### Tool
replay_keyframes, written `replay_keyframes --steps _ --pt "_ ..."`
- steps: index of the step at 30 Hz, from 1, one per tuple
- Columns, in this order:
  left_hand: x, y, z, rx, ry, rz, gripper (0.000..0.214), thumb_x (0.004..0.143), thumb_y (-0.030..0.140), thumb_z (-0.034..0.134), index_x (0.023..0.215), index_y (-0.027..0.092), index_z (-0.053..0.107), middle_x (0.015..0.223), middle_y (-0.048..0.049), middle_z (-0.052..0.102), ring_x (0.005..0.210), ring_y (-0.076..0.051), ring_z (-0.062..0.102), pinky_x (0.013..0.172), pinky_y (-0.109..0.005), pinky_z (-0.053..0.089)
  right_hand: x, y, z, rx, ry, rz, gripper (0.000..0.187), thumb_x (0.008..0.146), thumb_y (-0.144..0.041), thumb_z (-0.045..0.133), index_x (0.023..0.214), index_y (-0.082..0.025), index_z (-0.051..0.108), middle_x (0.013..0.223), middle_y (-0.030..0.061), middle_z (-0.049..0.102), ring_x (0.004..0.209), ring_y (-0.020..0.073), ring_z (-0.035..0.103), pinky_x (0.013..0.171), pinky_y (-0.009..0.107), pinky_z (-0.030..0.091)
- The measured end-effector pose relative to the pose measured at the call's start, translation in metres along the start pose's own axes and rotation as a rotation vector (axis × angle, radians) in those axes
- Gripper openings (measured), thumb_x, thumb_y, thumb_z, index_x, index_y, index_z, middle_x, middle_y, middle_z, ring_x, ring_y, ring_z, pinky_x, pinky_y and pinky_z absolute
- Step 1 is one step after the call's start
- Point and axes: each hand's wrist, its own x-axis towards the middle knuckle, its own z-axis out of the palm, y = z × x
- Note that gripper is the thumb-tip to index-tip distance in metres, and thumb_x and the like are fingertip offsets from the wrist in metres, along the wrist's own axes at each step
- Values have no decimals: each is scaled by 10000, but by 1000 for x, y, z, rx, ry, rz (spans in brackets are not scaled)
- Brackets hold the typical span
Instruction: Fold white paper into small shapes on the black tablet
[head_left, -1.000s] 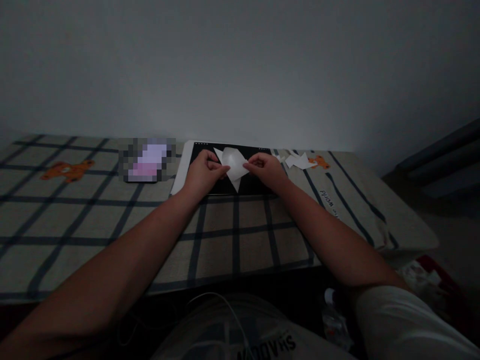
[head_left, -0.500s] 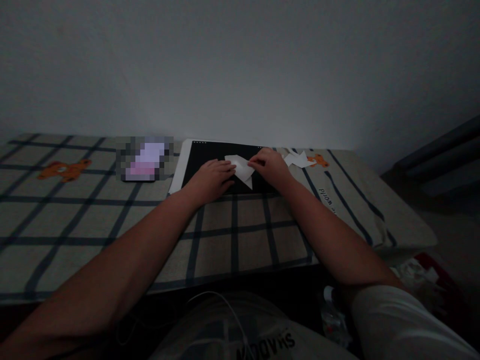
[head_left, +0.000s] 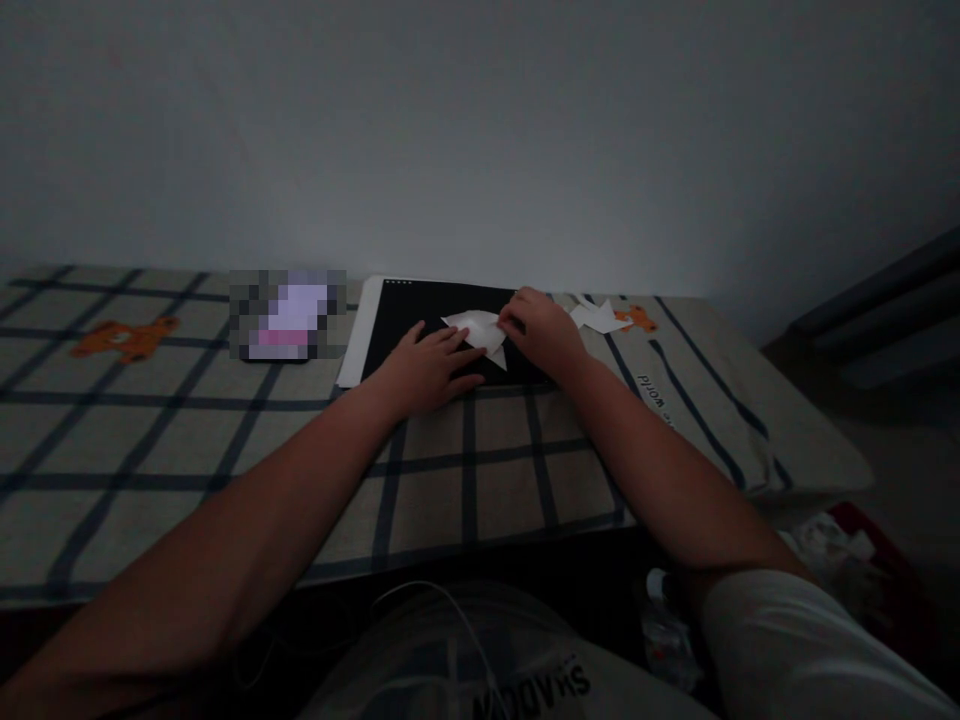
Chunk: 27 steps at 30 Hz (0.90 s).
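The left hand lies flat and open, pinning the paper to the black pad, likely steadying it while the right hand pinches its corner with curled fingers.

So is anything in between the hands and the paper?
No, nothing visible. Both touch the paper: the left hand flat on its left edge, the right hand at its right edge, on the black mat.

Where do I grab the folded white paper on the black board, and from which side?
Probably pinch the near pointed corner of the folded white paper, coming from the near side: it lies flat on the black board, and the left hand and right hand flank it.
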Motion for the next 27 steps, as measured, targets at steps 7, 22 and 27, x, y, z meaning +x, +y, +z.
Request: replay_keyframes --steps 7,22,27 --pt "-1 6 -3 -1 -22 -77 699 1012 673 337 1588 281 394 1676 -148 314 1557 -325 281 1238 -635 141 -2 -7 -11 -201 -58 -113 233 972 -185 493 931 -149 720 1062 128 695 950 234 553 723 347 347" --pt "-2 10 -1 -11 -56 -90 850 940 780 365 1615 265 335 1698 -165 236 1574 -351 220 1225 -668 123 -3 -8 -15 -367 -161 -177 215 974 -170 517 1047 -183 718 1034 88 721 920 225 548 683 347 286" --pt "-3 10 0 -30 -49 -73 820 925 804 362 1605 347 342 1704 -145 238 1572 -374 212 1209 -691 116 -1 -1 -3 -363 -135 -173 225 992 -206 526 978 -186 749 1028 100 712 958 249 521 724 367 300"
